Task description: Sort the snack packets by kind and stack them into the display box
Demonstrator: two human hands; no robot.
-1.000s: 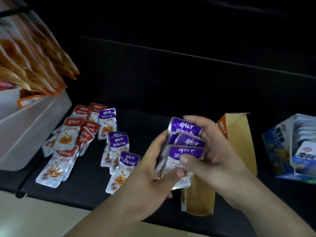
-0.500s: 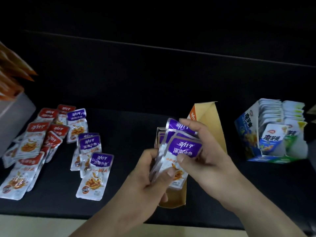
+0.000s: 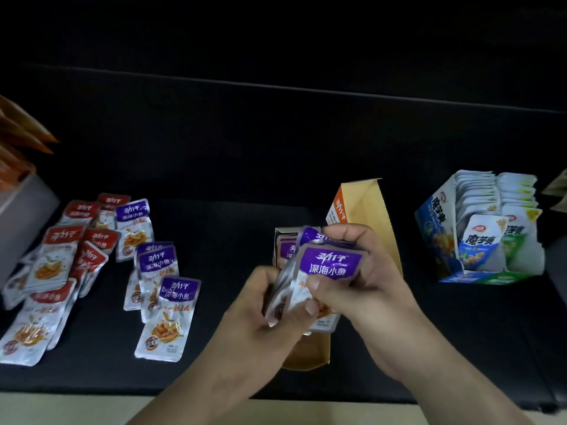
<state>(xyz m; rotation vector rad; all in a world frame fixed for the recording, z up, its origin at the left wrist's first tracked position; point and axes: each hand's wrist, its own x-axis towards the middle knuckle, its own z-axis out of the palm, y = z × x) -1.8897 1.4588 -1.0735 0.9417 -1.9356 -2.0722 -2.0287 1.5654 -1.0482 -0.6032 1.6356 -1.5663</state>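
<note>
Gripped purple packet stack point(image 3: 329, 265) with left hand point(image 3: 260, 314) and right hand point(image 3: 368, 286), fingers curled round its edges, over open display box point(image 3: 368, 204) at 6 o'clock; observed loose red packets point(image 3: 64, 240) and loose purple packets point(image 3: 156, 262) at 9 o'clock, filled blue box point(image 3: 435, 222) at 3 o'clock.

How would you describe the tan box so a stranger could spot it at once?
On the black table, look right of the loose packets. The tan box stands there, tall flap up. Unlike the blue box farther right, it holds purple packets.
</note>
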